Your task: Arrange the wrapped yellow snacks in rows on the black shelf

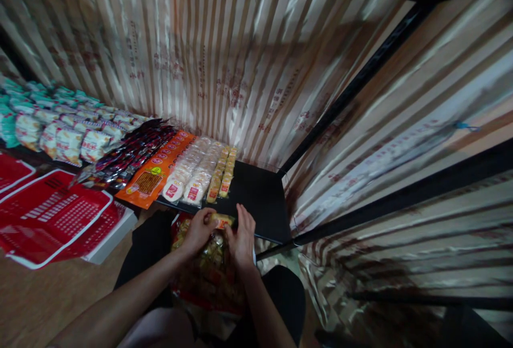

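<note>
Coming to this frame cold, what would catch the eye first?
Probably the striped satin curtain filling the back and right side, then the rows of packaged snacks along the low black shelf. At bottom centre, the left hand and right hand together hold a small yellow snack packet over an open bag of snacks; red baskets lie left.

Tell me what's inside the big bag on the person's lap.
The big bag holds many small yellow-orange snack packets. The left hand and right hand cover its mouth, so the packets beneath them are hidden.
</note>
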Demonstrator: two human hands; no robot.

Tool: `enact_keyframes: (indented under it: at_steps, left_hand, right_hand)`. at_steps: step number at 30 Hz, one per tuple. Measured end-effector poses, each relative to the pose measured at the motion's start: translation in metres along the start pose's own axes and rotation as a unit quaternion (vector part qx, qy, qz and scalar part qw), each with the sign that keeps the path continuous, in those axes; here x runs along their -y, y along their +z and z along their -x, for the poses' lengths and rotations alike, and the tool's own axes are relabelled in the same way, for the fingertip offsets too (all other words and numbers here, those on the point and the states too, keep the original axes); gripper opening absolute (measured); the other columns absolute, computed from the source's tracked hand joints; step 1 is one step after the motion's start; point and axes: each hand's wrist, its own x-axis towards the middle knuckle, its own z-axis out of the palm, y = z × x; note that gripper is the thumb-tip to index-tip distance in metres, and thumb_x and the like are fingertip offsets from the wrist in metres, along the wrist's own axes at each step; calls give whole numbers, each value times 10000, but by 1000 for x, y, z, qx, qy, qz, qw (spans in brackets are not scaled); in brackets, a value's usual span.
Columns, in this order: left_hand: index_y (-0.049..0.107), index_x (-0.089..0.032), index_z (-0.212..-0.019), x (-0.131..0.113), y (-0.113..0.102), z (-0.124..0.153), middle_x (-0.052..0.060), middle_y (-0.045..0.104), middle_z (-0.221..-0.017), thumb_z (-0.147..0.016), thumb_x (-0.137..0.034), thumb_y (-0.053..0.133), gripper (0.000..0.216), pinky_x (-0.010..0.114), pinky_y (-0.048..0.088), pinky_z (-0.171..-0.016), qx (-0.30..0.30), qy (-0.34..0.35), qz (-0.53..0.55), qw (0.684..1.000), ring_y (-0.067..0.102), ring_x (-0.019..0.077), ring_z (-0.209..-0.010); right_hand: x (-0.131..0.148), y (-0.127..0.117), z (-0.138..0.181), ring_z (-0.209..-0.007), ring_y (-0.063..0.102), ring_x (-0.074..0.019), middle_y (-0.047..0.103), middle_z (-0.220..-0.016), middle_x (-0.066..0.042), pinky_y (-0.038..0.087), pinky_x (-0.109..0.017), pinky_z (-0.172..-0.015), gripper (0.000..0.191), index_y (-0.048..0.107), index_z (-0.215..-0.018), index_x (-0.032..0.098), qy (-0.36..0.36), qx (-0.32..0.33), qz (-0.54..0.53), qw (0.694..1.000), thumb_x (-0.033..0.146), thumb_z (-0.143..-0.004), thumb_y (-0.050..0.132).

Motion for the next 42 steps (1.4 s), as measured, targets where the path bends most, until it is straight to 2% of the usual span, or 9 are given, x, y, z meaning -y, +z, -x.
enact_keyframes:
  at_steps: [3,5,8,11,15,20,30,35,42]
  left_hand:
    - [624,-184,-962,-6,-7,-11,34,617,-981,-717,-143,586,252,303,451,-894,60,128,-148,979,571,168,-964]
    - [630,-180,-983,-13,-9,-17,41,618,-989,-737,-166,573,254,303,455,-878,92,148,-178,968,579,168,-932]
    - [578,-142,-1092,-20,-6,-22,82,596,-1049,-761,-218,558,341,294,495,-795,81,135,-161,974,592,168,-876]
    - [483,-138,-1212,-19,2,-19,122,526,-1182,-785,-227,519,438,287,511,-796,21,158,-134,978,565,191,-999]
    - [470,-168,-1229,-6,10,-13,119,504,-1225,-801,-170,439,430,313,506,-858,11,160,-179,971,555,194,-1040]
    - [475,-107,-1261,10,15,-23,149,444,-1309,-785,-130,414,480,402,348,-1068,30,159,-292,943,423,255,-1234]
    - [540,-116,-1206,24,19,-42,151,542,-1137,-772,-53,377,468,348,488,-895,-24,220,-394,892,556,216,-1028]
    - [519,-116,-1232,25,17,-48,151,528,-1117,-788,-54,360,475,346,486,-888,-47,218,-394,892,544,217,-1034]
    - [514,-111,-1207,34,20,-59,136,508,-1149,-749,-77,424,468,387,424,-987,-56,206,-356,910,477,238,-1129]
  right_hand:
    - [2,-10,-4,-1136,455,-225,603,-1170,-60,395,-375,-990,511,523,-1273,240,-91,107,72,987,172,-767,532]
    - [1,-10,-7,-1014,518,-214,648,-1019,-62,448,-336,-905,472,564,-1236,236,-94,142,72,983,186,-767,548]
    - [-2,-4,-17,-892,566,-204,652,-940,-71,491,-304,-769,396,627,-1145,206,-35,106,31,993,270,-756,584]
    - [-9,4,-31,-736,590,-169,651,-911,-58,495,-275,-654,388,641,-1096,196,47,47,-21,998,339,-738,594]
    - [-18,13,-54,-682,595,-151,670,-893,-29,485,-270,-675,387,633,-1082,207,88,18,-26,996,369,-733,585]
    - [-19,26,-73,-806,630,-175,700,-873,-24,466,-275,-752,343,637,-1040,203,99,20,0,995,350,-736,580]
    - [-27,49,-88,-719,619,-141,666,-874,-40,505,-261,-716,327,618,-1018,171,104,9,-88,991,315,-732,549]
    - [-31,51,-90,-675,596,-133,642,-840,-27,500,-257,-684,348,596,-1062,179,96,10,-56,994,325,-751,539]
    - [-25,50,-90,-669,593,-125,617,-887,-45,501,-264,-691,364,590,-1100,168,85,15,-19,996,309,-771,523]
